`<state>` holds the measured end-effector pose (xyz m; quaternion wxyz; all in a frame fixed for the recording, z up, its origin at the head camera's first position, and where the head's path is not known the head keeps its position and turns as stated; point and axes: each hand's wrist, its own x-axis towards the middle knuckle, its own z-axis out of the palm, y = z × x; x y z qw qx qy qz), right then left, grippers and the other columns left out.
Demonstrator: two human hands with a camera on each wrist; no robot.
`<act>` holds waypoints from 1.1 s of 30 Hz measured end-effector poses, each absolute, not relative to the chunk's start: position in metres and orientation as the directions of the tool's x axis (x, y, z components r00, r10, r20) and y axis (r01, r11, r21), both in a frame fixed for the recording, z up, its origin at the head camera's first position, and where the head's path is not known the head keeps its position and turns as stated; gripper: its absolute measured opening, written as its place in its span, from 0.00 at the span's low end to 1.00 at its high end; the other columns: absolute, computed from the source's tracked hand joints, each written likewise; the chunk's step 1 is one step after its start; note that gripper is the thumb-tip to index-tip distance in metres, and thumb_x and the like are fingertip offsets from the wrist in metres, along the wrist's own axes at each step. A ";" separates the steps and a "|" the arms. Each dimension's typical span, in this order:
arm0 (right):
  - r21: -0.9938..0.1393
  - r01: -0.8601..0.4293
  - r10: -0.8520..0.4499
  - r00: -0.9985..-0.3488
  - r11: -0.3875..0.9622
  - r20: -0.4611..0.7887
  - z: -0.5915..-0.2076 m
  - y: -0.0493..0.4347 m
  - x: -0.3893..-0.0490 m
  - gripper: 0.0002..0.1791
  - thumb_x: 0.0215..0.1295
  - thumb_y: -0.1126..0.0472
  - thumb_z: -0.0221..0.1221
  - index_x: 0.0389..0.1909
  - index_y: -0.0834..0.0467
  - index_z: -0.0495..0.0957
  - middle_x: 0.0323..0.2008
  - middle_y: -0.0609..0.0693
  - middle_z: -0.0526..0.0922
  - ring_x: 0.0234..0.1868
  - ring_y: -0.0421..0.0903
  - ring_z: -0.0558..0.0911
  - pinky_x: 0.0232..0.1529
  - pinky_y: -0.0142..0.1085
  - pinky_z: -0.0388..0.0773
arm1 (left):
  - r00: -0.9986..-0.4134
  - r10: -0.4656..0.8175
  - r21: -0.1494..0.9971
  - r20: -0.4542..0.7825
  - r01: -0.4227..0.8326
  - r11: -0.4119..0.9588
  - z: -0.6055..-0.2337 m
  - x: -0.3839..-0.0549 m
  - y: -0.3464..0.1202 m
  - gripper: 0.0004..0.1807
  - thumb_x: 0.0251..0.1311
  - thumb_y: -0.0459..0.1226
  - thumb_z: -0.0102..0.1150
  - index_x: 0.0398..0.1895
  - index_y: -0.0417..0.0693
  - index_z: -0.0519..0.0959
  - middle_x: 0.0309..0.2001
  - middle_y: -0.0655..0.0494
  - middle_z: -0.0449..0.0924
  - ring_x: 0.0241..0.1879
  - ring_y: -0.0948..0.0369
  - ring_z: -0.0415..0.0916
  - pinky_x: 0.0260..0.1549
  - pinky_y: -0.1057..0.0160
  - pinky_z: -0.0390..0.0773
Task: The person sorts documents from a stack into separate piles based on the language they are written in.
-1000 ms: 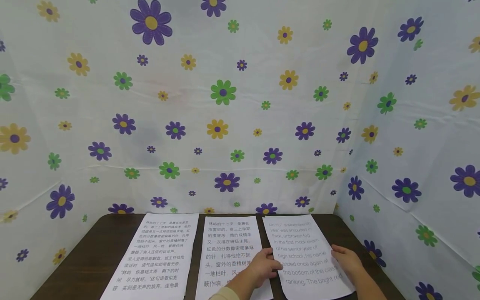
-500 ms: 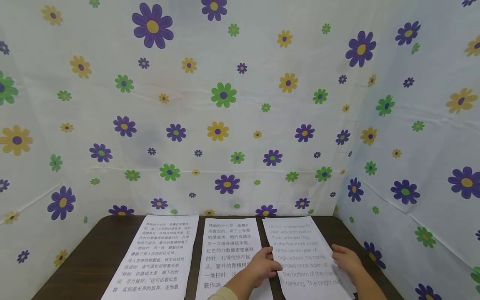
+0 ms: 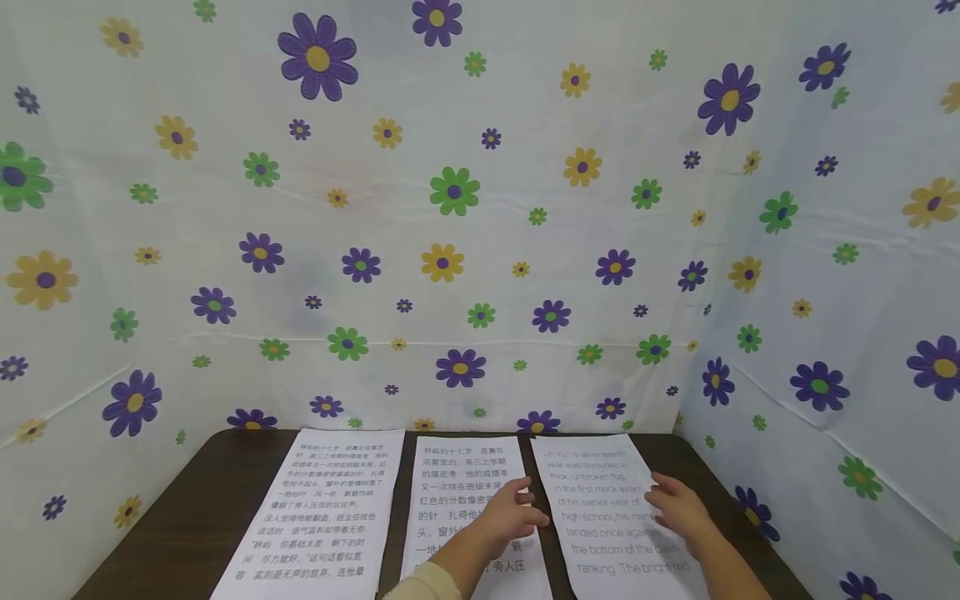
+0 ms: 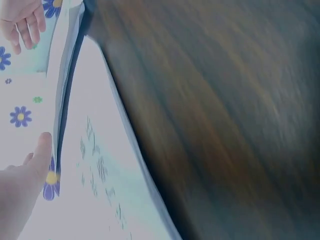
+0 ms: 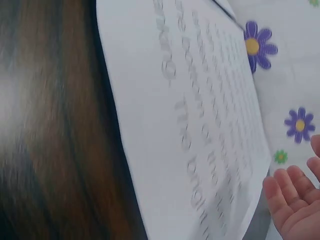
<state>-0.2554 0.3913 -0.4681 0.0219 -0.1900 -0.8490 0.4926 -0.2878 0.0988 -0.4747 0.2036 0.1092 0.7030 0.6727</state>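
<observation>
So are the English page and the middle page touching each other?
Apart. The head view shows it: a dark strip of table runs between the facing edges of the English page and the middle page.

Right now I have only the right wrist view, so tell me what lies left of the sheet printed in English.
Observer: Two more printed sheets lie there: the middle sheet and the left sheet.

Operator: Place the left hand for me.

Observer: In the head view it overlaps the middle sheet, its fingers toward the English sheet; I can't tell whether it touches paper.

Operator: Say what script that middle sheet carries.

Observer: Chinese characters, partly hidden by the hand and forearm.
</observation>
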 end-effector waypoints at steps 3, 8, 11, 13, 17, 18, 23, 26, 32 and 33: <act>-0.846 0.270 0.321 -0.939 0.460 -0.125 -0.464 0.380 -0.259 0.35 0.69 0.58 0.51 0.72 0.69 0.54 0.68 0.75 0.60 0.65 0.70 0.67 0.55 0.50 0.81 | -0.900 0.412 0.989 -0.145 -0.121 0.084 -0.474 -0.293 0.089 0.42 0.50 0.27 0.64 0.71 0.34 0.59 0.64 0.30 0.68 0.57 0.42 0.76 0.51 0.50 0.82; -0.861 0.238 0.291 -0.950 0.449 -0.111 -0.458 0.360 -0.264 0.35 0.68 0.58 0.53 0.72 0.68 0.55 0.66 0.75 0.62 0.64 0.69 0.69 0.53 0.46 0.82 | -0.910 0.389 0.988 -0.144 -0.109 0.111 -0.469 -0.299 0.068 0.42 0.52 0.29 0.64 0.72 0.36 0.60 0.65 0.32 0.68 0.55 0.43 0.77 0.50 0.52 0.83; -0.868 0.245 0.290 -0.949 0.431 -0.124 -0.455 0.350 -0.267 0.35 0.69 0.59 0.53 0.72 0.68 0.55 0.66 0.75 0.62 0.64 0.69 0.69 0.53 0.46 0.83 | -0.917 0.377 0.989 -0.131 -0.094 0.116 -0.467 -0.302 0.055 0.42 0.51 0.30 0.64 0.72 0.36 0.59 0.65 0.32 0.67 0.56 0.43 0.77 0.51 0.52 0.83; -0.866 0.248 0.286 -0.950 0.434 -0.129 -0.453 0.344 -0.269 0.35 0.68 0.59 0.53 0.72 0.68 0.55 0.66 0.74 0.62 0.64 0.68 0.69 0.52 0.46 0.83 | -0.923 0.365 0.989 -0.123 -0.085 0.119 -0.466 -0.304 0.046 0.43 0.51 0.30 0.64 0.72 0.36 0.58 0.65 0.32 0.67 0.57 0.42 0.76 0.51 0.52 0.83; -0.869 0.237 0.266 -0.955 0.435 -0.128 -0.454 0.334 -0.272 0.35 0.69 0.58 0.53 0.72 0.68 0.56 0.66 0.74 0.63 0.63 0.68 0.70 0.53 0.47 0.82 | -0.934 0.338 0.988 -0.116 -0.074 0.133 -0.464 -0.309 0.029 0.44 0.52 0.32 0.66 0.73 0.37 0.58 0.66 0.33 0.67 0.57 0.43 0.76 0.52 0.53 0.82; -0.869 0.230 0.257 -0.958 0.438 -0.124 -0.455 0.332 -0.273 0.35 0.69 0.58 0.53 0.72 0.68 0.56 0.66 0.74 0.63 0.63 0.68 0.71 0.53 0.47 0.82 | -0.936 0.334 0.988 -0.114 -0.072 0.137 -0.463 -0.309 0.024 0.44 0.52 0.32 0.66 0.73 0.37 0.58 0.66 0.33 0.67 0.57 0.43 0.76 0.52 0.53 0.82; -0.876 0.200 0.230 -0.968 0.440 -0.106 -0.457 0.320 -0.277 0.34 0.69 0.57 0.54 0.71 0.67 0.57 0.66 0.74 0.65 0.63 0.68 0.71 0.53 0.47 0.82 | -0.939 0.332 0.989 -0.092 -0.047 0.142 -0.458 -0.314 0.001 0.45 0.52 0.31 0.65 0.73 0.35 0.55 0.67 0.31 0.64 0.59 0.42 0.74 0.54 0.52 0.81; -0.880 0.192 0.219 -0.970 0.434 -0.104 -0.457 0.315 -0.279 0.34 0.69 0.57 0.54 0.71 0.67 0.58 0.65 0.74 0.65 0.63 0.68 0.71 0.52 0.47 0.83 | -0.944 0.320 0.988 -0.082 -0.035 0.150 -0.456 -0.316 -0.011 0.44 0.53 0.31 0.64 0.73 0.34 0.55 0.68 0.30 0.63 0.61 0.40 0.72 0.55 0.51 0.80; -0.886 0.170 0.196 -0.976 0.431 -0.092 -0.458 0.303 -0.284 0.33 0.68 0.59 0.55 0.70 0.68 0.59 0.65 0.74 0.66 0.62 0.68 0.72 0.51 0.46 0.83 | -0.955 0.291 0.986 -0.064 -0.017 0.163 -0.458 -0.320 -0.034 0.44 0.53 0.31 0.63 0.73 0.31 0.54 0.68 0.28 0.62 0.63 0.37 0.69 0.57 0.48 0.79; -0.890 0.161 0.190 -0.978 0.427 -0.086 -0.459 0.300 -0.285 0.33 0.68 0.59 0.55 0.70 0.68 0.60 0.65 0.74 0.66 0.62 0.68 0.73 0.51 0.46 0.83 | -0.955 0.290 0.987 -0.058 -0.012 0.159 -0.458 -0.320 -0.037 0.44 0.53 0.31 0.63 0.73 0.31 0.53 0.68 0.27 0.61 0.63 0.36 0.68 0.57 0.47 0.78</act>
